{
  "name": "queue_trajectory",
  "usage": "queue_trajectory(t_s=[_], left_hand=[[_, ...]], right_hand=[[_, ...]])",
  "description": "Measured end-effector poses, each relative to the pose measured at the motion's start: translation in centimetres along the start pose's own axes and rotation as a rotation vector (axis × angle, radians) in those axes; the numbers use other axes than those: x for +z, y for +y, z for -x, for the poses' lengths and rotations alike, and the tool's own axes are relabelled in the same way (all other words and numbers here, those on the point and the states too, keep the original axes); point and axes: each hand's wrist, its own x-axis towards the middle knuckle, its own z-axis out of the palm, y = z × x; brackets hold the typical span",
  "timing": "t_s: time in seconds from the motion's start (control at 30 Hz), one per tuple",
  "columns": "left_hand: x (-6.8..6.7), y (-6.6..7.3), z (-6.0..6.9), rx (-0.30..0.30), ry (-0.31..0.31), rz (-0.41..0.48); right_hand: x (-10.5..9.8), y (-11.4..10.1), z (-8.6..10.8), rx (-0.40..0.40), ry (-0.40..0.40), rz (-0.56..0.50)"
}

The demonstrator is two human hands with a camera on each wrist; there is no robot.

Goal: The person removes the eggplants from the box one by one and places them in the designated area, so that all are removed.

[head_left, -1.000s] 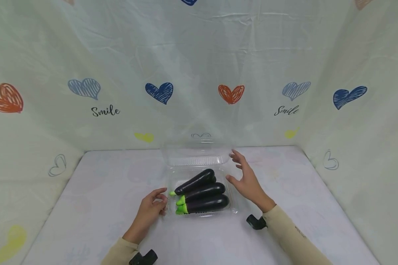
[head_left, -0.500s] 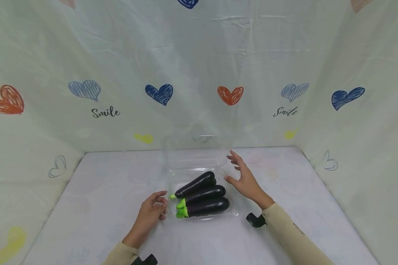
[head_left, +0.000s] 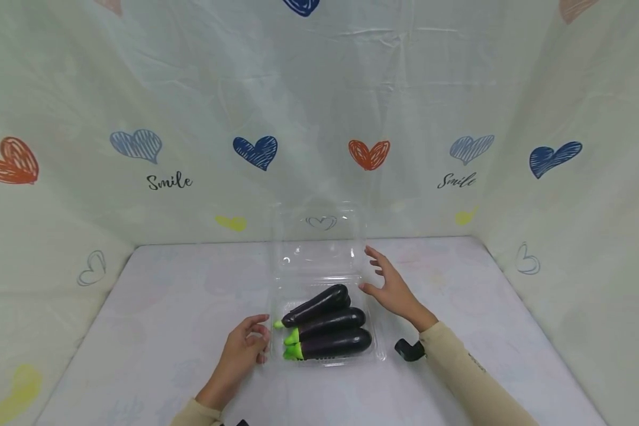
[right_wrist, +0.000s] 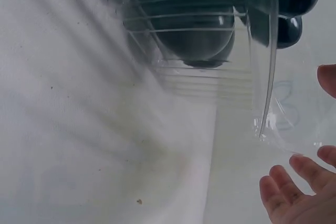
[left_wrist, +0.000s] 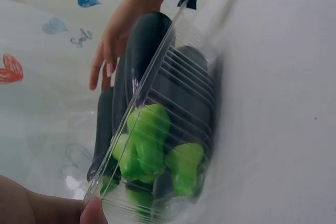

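A clear plastic clamshell container (head_left: 379, 355) lies in front of me, its lid (head_left: 322, 254) raised at the back. Several dark, glossy eggplants (head_left: 336, 343) with green stem ends rest in the base, stems towards the left. My left hand (head_left: 243, 346) holds the container's left edge; the left wrist view shows the thumb (left_wrist: 94, 212) over the rim corner. To the right of the container, my right hand (head_left: 396, 290) has its fingers spread beside the lid, gripping nothing. In the right wrist view its fingers (right_wrist: 282, 184) stand apart from the clear wall.
The container rests on a white-covered table (head_left: 181, 296). Behind it hangs a pale curtain (head_left: 319, 89) printed with hearts and the word Smile. A black device (head_left: 409, 350) is at the right sleeve (head_left: 458, 367).
The lid has tilted up and stands taller at the back. Container, eggplants and left hand have shifted slightly towards me. My right hand has barely moved.
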Motion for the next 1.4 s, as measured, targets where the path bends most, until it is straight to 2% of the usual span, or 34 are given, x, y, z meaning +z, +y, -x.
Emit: queue_trajectory(t_s=[0.5, 0.73, 1.0, 1.2, 1.4], left_hand=[[0.3, -0.3, 0.5, -0.026, -0.009, 0.001], [0.4, -0.2, 0.7, -0.037, -0.015, -0.011], [0.3, -0.4, 1.0, -0.017, -0.019, 0.006], [0.4, -0.4, 1.1, -0.016, -0.022, 0.004], [0.3, -0.5, 1.0, -0.023, -0.026, -0.005]], right_hand=[[0.5, 1.5, 0.2, 0.146, -0.109, 0.021], [0.7, 1.4, 0.5, 0.171, -0.126, 0.036], [0.8, 1.5, 0.9, 0.186, -0.181, 0.040], [0.4, 0.7, 1.1, 0.125, -0.201, 0.139], [-0.2, -1.8, 1.5, -0.062, -0.201, 0.243]])
